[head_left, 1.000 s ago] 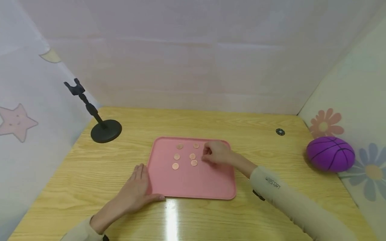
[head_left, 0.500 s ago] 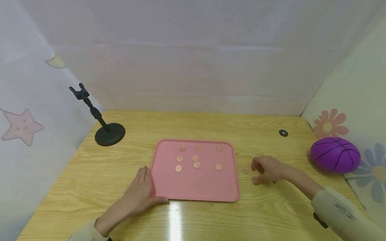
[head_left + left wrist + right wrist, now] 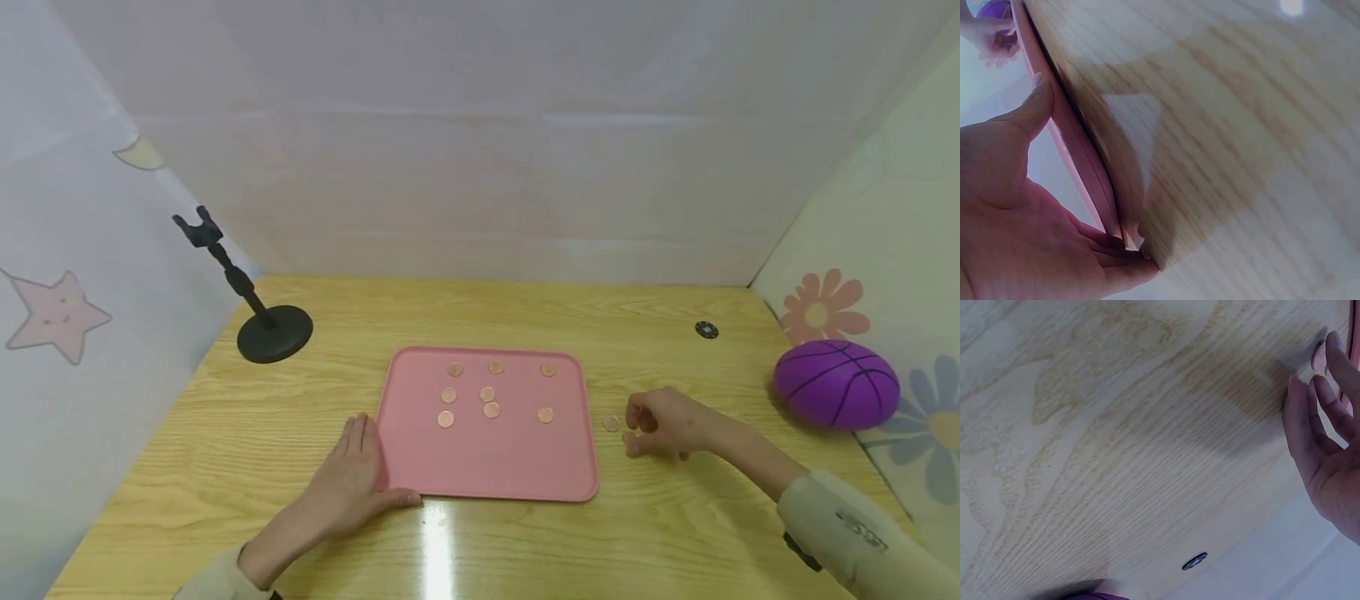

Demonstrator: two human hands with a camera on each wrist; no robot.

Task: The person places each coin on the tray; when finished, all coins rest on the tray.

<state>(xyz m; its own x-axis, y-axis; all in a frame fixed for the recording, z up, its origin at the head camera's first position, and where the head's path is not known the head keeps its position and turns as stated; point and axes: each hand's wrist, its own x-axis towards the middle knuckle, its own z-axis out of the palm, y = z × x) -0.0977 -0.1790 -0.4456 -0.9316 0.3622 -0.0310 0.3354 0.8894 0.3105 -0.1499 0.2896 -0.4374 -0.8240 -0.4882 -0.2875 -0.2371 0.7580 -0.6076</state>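
Note:
A pink tray (image 3: 487, 467) lies on the table with several copper-coloured coins (image 3: 446, 419) in its upper part. My left hand (image 3: 348, 475) rests at the tray's left front corner, fingers straight along the left side and thumb along the front edge; the left wrist view shows the thumb (image 3: 1038, 106) against the rim. Beyond the tray's right side, my right hand (image 3: 667, 423) is low over the table, its thumb and forefinger bent and apart. One loose coin (image 3: 611, 424) lies between it and the tray. In the right wrist view, a coin (image 3: 1319, 356) is close to the thumb tip.
A black round-based stand (image 3: 275, 333) with a forked top is at the back left. To the far right sits a purple ball (image 3: 836, 383) with black lines. A dark patterned disc (image 3: 707, 330) lies at the back right. Cloth walls surround the wooden table (image 3: 262, 433).
My right hand has moved from over the tray's right half to the table beyond its right side. Two coins now show where it was. The left hand stays at the tray's corner.

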